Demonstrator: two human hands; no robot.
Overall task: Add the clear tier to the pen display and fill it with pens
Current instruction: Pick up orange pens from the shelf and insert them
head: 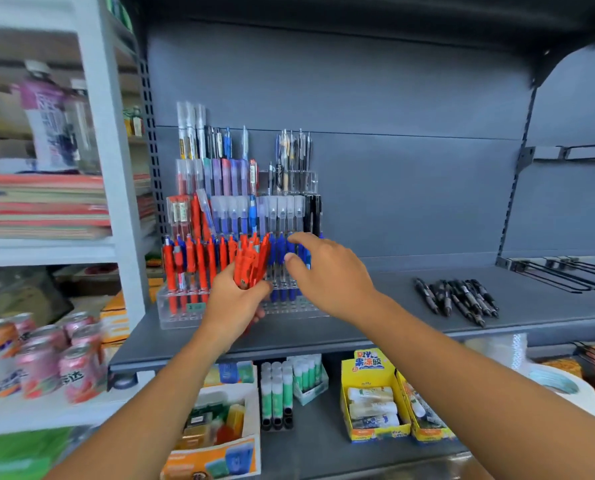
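Left forearm (pixel 150 393) and right forearm (pixel 462 368) are closest to me, both reaching up to the pen display (pixel 303 181); left grip (pixel 233 306) sits at the display's front, fingers curled tight round a bunch of red pens (pixel 251 265) held upright, tips down; right grip (pixel 330 275) is just right of that bunch, spread open, thumb and forefinger apart at the tops of the blue pens (pixel 282 251); I can't tell whether it touches them, and it has hold of nothing that I can see; clear tier (pixel 178 317) is the display's lowest, front step, standing on the grey shelf (pixel 393 327); more red pens (pixel 192 261) stand in the tier's left half, the blue ones in its right half; higher steps behind it hold capped pens in mixed colours, blurred; a loose row of black pens (pixel 458 299) lies flat on the shelf well right of the display; below the display, on the lower shelf, are glue sticks (pixel 278 393) and yellow boxes (pixel 372 403); left of the display, on a white rack, a stack of notebooks (pixel 46 206) with pink cans (pixel 46 362) lower down, both smeared by motion.
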